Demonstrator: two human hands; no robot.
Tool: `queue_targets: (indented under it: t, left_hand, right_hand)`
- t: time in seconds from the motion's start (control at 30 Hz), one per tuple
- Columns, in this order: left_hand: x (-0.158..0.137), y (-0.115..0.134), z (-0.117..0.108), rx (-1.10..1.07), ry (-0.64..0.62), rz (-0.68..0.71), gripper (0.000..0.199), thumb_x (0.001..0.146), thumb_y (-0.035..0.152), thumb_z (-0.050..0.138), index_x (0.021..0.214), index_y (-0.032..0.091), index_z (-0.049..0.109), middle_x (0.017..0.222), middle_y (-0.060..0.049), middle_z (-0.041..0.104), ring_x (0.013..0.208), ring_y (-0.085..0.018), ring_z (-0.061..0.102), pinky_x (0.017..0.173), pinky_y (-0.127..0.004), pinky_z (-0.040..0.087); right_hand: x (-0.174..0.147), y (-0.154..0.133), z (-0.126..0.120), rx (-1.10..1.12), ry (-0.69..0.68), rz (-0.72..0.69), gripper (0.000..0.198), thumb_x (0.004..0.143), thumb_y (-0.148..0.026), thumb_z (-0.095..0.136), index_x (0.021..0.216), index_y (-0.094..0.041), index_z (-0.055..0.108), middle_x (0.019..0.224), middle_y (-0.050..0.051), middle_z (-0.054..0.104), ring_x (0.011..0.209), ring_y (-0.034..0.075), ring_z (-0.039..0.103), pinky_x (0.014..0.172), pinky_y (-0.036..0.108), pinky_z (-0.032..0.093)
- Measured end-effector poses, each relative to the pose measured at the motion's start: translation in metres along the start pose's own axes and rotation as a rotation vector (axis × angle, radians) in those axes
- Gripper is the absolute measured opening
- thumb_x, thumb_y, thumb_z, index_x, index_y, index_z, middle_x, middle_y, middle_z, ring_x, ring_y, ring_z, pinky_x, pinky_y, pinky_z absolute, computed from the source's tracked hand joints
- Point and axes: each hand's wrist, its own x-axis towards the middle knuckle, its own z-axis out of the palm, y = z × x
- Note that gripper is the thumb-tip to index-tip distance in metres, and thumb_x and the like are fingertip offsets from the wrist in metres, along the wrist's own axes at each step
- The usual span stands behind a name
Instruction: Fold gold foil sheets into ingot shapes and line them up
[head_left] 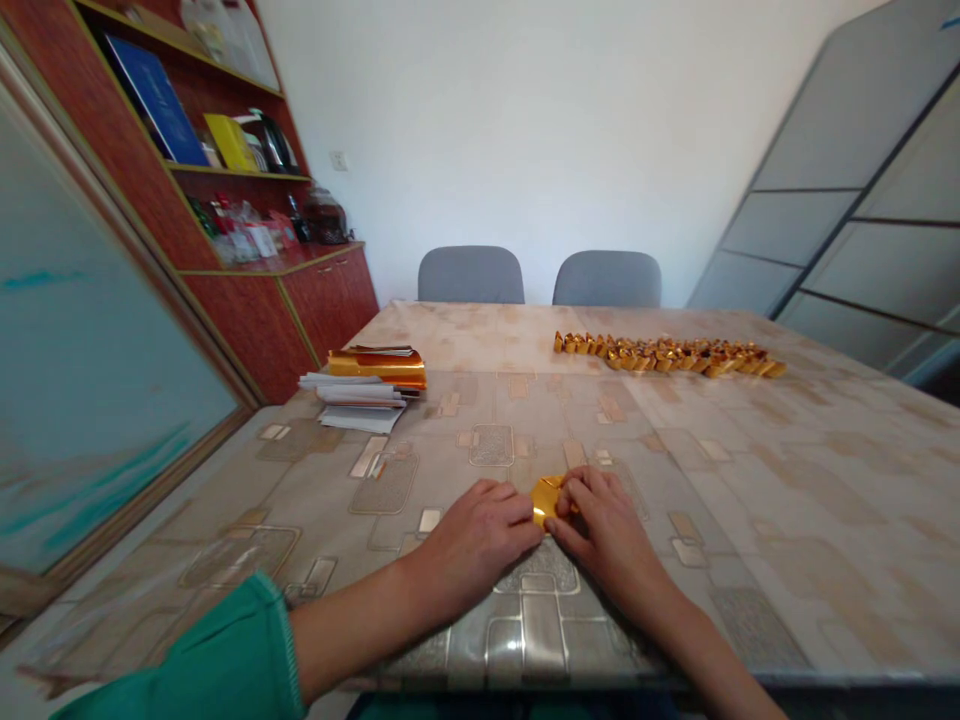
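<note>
A small piece of shiny gold foil paper lies between my hands, low over the near middle of the table. My left hand has its fingers curled together at the paper's left edge. On the right side, my right hand pinches the paper between thumb and fingers, hiding part of it. Its shape looks partly folded, though the far side is covered by my fingers. Several folded gold paper ingots stand in rows at the back right. To the left is a stack of gold and white paper sheets.
The table has a glossy patterned plastic cover. Two grey chairs stand at its far edge against the white wall. A red-brown cabinet with loaded shelves is at the left, beside a sliding glass door. Grey panels rise at the right.
</note>
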Motion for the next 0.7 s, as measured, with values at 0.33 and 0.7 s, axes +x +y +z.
queue_targets:
  t: [0.33,0.7]
  left_hand:
    - [-0.012,0.013,-0.006,-0.004,-0.086,-0.023,0.024,0.100,0.025,0.050,0.121,0.018,0.060,0.102,-0.005,0.063,0.095,-0.022,0.053,0.089,-0.036,0.044]
    - [-0.015,0.016,-0.007,-0.058,-0.093,-0.092,0.028,0.100,0.023,0.049,0.126,0.020,0.059,0.106,-0.007,0.064,0.098,-0.024,0.054,0.092,-0.041,0.046]
  right_hand:
    - [0.000,0.007,-0.009,0.149,-0.061,-0.012,0.022,0.080,-0.003,0.063,0.080,-0.022,0.052,0.097,0.004,0.062,0.095,0.024,0.054,0.083,0.036,0.043]
    - [-0.005,0.003,0.001,0.100,-0.023,0.005,0.017,0.083,-0.010,0.064,0.082,-0.021,0.052,0.101,0.006,0.058,0.096,0.025,0.052,0.083,0.038,0.042]
